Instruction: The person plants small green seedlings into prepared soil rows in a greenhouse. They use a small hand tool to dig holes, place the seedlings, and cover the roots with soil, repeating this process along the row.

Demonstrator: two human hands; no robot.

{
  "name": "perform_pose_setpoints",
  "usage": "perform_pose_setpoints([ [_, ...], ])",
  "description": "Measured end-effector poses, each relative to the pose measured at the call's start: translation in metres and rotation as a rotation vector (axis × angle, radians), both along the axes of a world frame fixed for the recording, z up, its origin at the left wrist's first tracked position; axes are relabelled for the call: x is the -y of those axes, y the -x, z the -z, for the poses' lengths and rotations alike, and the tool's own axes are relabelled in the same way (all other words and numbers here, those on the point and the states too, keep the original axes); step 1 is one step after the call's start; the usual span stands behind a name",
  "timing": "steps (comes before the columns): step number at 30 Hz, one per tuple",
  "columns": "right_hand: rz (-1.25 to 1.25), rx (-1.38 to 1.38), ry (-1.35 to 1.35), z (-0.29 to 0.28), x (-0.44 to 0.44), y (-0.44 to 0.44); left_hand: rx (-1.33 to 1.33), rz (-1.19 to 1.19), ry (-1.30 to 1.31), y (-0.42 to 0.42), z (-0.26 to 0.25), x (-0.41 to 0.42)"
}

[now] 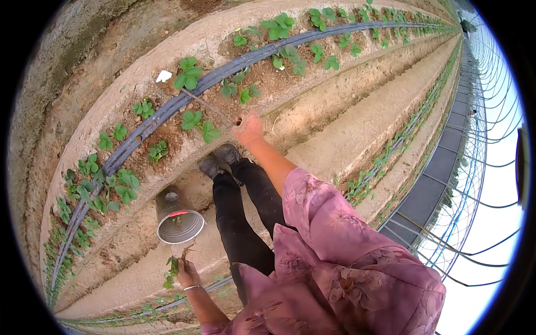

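Observation:
My left hand [188,274] pinches an uprooted strawberry seedling [171,272]; its bare roots hang out above the fingers. My right hand [250,127] is closed round the end of a slim, rod-like hand tool [207,104]. That tool reaches across the raised bed to the foot of a leafy strawberry plant [188,73], beside the black drip tape [167,106]; its far end is hard to make out. Close to my left hand a grey bucket [181,228] with a red grip on its handle leans in the furrow, a bit of green inside.
Strawberry plants [278,26] line both sides of the tape along the bed. A white scrap [163,76] lies on the soil. My shoes [227,154] stand against the bed's side. Another planted row [377,163] and hoop framing [465,184] are to the right.

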State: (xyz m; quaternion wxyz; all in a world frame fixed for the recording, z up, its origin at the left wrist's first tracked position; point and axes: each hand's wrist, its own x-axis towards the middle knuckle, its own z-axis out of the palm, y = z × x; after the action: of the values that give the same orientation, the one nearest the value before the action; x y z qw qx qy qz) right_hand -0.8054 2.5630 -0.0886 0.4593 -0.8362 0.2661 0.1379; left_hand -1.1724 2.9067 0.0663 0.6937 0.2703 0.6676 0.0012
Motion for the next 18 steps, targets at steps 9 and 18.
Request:
perform_pose_setpoints([
  [9, -0.454, 0.404, 0.205, -0.194, 0.026, 0.000, 0.002, 0.204, -0.086, -0.065, -0.011, -0.049],
  [18, -0.153, -0.484, 0.246, -0.285, 0.184, 0.147, 0.030, 0.641, -0.172, -0.179, -0.070, -0.056],
])
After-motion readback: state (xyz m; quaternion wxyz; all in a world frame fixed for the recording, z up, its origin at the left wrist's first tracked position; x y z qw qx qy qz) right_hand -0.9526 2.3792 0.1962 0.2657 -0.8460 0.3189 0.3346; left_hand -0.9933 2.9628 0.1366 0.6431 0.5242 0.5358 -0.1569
